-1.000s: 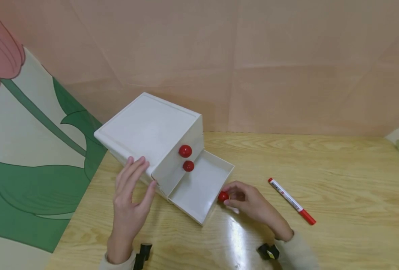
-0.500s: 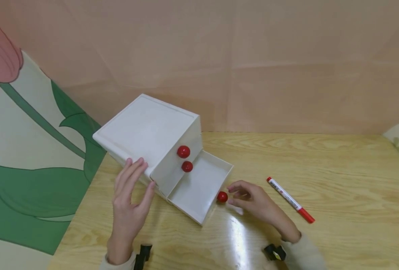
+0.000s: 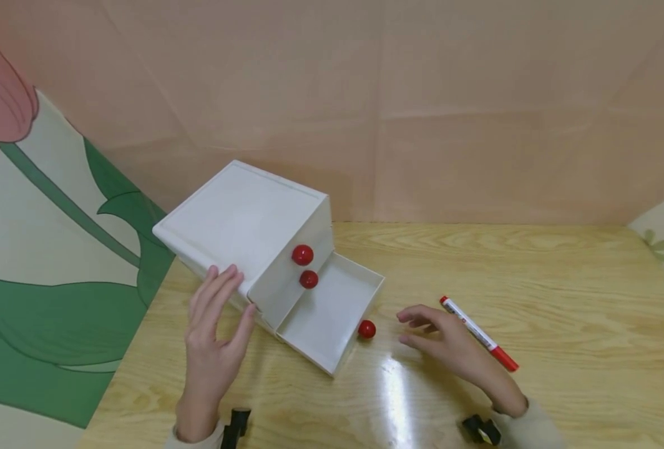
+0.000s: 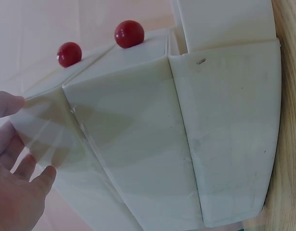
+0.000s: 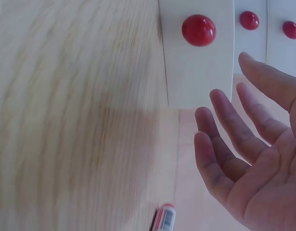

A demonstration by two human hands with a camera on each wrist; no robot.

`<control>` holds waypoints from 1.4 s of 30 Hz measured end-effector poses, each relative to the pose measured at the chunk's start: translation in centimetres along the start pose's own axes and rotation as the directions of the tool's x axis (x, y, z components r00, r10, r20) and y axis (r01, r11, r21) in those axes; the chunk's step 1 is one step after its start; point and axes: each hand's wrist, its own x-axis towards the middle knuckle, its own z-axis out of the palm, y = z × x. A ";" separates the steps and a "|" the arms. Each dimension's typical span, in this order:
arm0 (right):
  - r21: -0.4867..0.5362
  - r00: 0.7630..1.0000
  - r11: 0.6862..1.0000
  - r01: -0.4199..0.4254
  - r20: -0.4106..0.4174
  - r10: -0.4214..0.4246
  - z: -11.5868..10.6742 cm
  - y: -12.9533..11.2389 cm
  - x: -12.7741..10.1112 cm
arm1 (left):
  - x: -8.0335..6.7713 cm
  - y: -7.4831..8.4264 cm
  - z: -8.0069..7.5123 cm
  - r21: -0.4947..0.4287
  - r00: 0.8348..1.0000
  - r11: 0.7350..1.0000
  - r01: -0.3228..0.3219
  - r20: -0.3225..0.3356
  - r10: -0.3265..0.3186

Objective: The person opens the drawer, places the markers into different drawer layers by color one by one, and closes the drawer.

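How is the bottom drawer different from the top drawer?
The white plastic bottom drawer is pulled out, showing its bare inside; the white plastic top drawer sits pushed in. The bottom one lies by the right hand, the top one by the left hand. Both carry round red knobs.

Right hand (image 3: 450,349): released the red knob (image 3: 367,329) of the pulled-out bottom drawer (image 3: 332,312) | fingers now loosely extended, well clear of the knob | hand withdrawn rightward to just beside the red-capped marker (image 3: 478,333), partly overlapping it in the head view.
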 end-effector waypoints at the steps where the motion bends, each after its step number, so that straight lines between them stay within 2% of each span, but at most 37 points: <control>1: -0.010 1.000 1.000 0.004 -0.010 -0.004 -0.2 0.0 -0.2 | 0.0 0.0 0.0 0.001 1.000 1.000 0.000 0.000 0.000; 6: -0.034 0.998 0.999 0.021 -0.067 -0.023 -0.8 0.2 -0.9 | 0.0 0.0 -0.1 0.008 1.000 1.000 0.000 -0.001 0.000; 11: -0.101 0.993 0.994 0.037 -0.110 -0.048 -1.4 0.8 -1.7 | 0.0 -0.1 -0.1 0.006 1.000 1.000 -0.003 0.000 0.003; 17: -0.177 0.990 0.984 0.009 -0.137 -0.033 -2.5 1.8 -2.6 | 0.0 -0.1 -0.1 0.009 1.000 1.000 -0.006 0.002 0.006; 24: -0.185 0.988 0.982 -0.039 -0.154 0.010 -3.7 2.7 -3.7 | 0.0 0.0 -0.1 0.003 1.000 1.000 -0.005 0.000 0.005; 33: -0.206 0.975 0.979 -0.012 -0.220 -0.034 -4.5 3.7 -4.6 | 0.0 0.1 -0.1 0.015 1.000 1.000 0.012 0.007 -0.012; 42: -0.249 0.969 0.968 -0.016 -0.241 -0.046 -5.8 5.1 -6.0 | 0.0 0.1 0.0 0.013 1.000 1.000 0.016 0.006 -0.016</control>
